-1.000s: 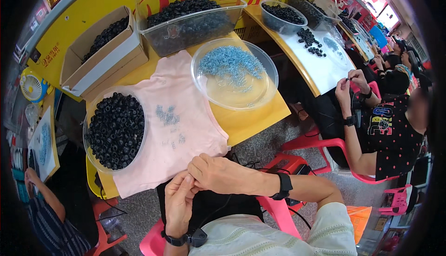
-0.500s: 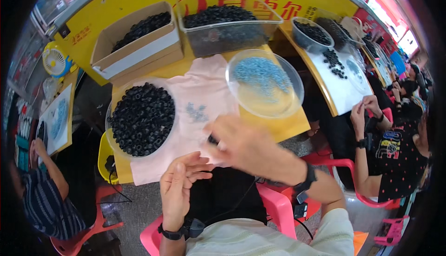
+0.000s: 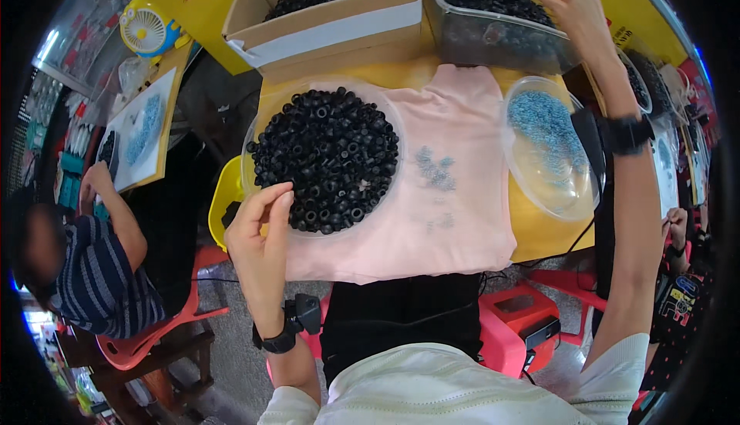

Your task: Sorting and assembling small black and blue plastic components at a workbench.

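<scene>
My left hand (image 3: 258,244) is at the near left rim of a clear round tray (image 3: 248,164). Its thumb and index fingertips are pinched together beside a heap of small black ring-shaped pieces (image 3: 327,159); I cannot make out anything between them. Raised at the far right, my right hand (image 3: 576,16) has its fingers apart over the edge of a clear plastic bin (image 3: 501,43) filled with black pieces. A pink cloth (image 3: 455,117) shaped like a garment lies under the tray. Tiny blue-grey pieces (image 3: 435,169) are scattered on it.
A clear oval tray (image 3: 532,194) of tiny blue pieces lies at the right. At the back stands a cardboard box (image 3: 331,36) of black pieces. A yellow bin (image 3: 227,194) is by the table's left edge. People sit at side tables, a fan (image 3: 146,30) at the far left.
My right hand has moved from over the cloth up to the far clear bin, its fingers now apart. My left hand has gone left to the black pieces' tray. The view has shifted.
</scene>
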